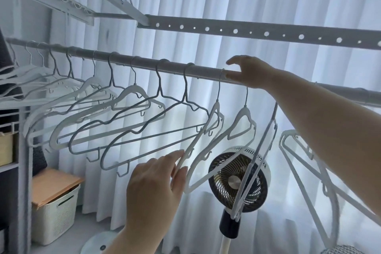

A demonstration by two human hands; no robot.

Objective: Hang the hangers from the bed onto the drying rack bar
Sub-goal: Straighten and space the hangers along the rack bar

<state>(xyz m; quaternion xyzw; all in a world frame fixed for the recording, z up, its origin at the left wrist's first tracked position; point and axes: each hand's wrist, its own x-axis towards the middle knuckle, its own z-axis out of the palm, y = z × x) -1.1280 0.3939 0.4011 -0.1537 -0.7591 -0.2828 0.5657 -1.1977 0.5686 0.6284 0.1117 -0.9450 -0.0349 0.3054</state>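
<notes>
A grey drying rack bar runs across the view with several white and grey hangers hooked on it. My right hand reaches up to the bar, fingers lying against its front and thumb lifted above it, right beside the wire hook of a white hanger. My left hand is lower, its straight fingers touching that hanger's lower left corner. Three more white hangers dangle to the right, partly behind my right forearm. The bed is out of view.
A perforated rail crosses overhead, above the bar. A standing fan is below the hangers in front of white curtains. At lower left sit a white basket with a wooden lid and a shelf unit.
</notes>
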